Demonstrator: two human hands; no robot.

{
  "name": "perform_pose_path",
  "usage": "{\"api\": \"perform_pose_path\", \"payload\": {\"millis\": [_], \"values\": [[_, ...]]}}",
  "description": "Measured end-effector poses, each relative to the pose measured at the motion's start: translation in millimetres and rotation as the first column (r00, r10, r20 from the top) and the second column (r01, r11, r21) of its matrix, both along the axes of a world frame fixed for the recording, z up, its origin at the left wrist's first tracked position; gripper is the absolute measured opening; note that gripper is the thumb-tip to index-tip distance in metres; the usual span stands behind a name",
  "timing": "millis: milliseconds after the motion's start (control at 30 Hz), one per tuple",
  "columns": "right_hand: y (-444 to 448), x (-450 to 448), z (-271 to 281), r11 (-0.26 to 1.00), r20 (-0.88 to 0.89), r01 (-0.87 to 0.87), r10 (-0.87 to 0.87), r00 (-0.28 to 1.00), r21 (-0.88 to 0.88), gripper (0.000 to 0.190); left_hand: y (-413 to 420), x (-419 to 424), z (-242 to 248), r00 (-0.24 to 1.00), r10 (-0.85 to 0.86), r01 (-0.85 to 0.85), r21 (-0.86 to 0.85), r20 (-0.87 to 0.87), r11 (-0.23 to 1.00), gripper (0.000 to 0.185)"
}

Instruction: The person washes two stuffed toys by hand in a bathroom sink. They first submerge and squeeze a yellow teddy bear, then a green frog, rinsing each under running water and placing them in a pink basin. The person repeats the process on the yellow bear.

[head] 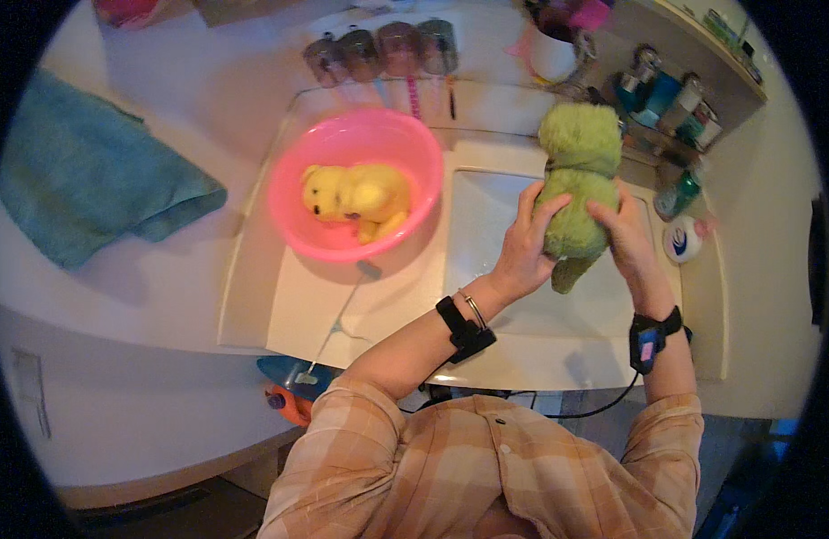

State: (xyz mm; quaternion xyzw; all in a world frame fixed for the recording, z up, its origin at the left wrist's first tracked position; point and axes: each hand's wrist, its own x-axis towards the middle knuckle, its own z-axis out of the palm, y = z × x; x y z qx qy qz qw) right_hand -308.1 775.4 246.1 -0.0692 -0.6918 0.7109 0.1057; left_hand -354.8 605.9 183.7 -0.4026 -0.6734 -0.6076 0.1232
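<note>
A green plush toy point(579, 168) is held over the right side of the white sink basin point(482, 296). My left hand point(525, 239) grips its lower left side, thumb on top. On the other side my right hand point(627, 232) has its thumb on the plush and its fingers around the edge. A tail-like green part hangs below, between my wrists. To the left, a yellow plush bear point(357, 195) lies on its side in a pink plastic basin point(293, 236), apart from both hands.
A teal towel point(98, 175) lies on the left counter. Several tinted cups point(381, 50) and toothbrushes point(414, 98) are along the back. A green bottle point(678, 192) and a white container point(682, 239) stand at the right. A thin-handled tool point(337, 320) leans across the sink's front edge.
</note>
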Motion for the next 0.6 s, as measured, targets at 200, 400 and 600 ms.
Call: {"api": "perform_pose_path", "payload": {"millis": [200, 400, 600], "values": [[74.1, 35.3, -132.0, 0.931, 0.138, 0.188, -0.24, 0.961, 0.313, 0.071, 50.8, 2.6, -97.9, 0.98, -0.199, 0.175, -0.379, -0.023, 0.908, 0.079], [106.2, 57.6, -204.4, 0.86, 0.341, -0.007, -0.195, 0.919, 0.511, 0.07, 65.9, -1.6, -130.8, 0.972, -0.231, 0.183, -0.739, 0.037, 0.649, 0.091], [134.5, 56.0, -199.3, 0.621, 0.697, -0.504, -0.095, 0.711, 0.6, 0.065, 83.0, 18.9, -125.7, 0.989, 0.001, 0.137, -0.93, 0.146, 0.342, 0.101]]}}
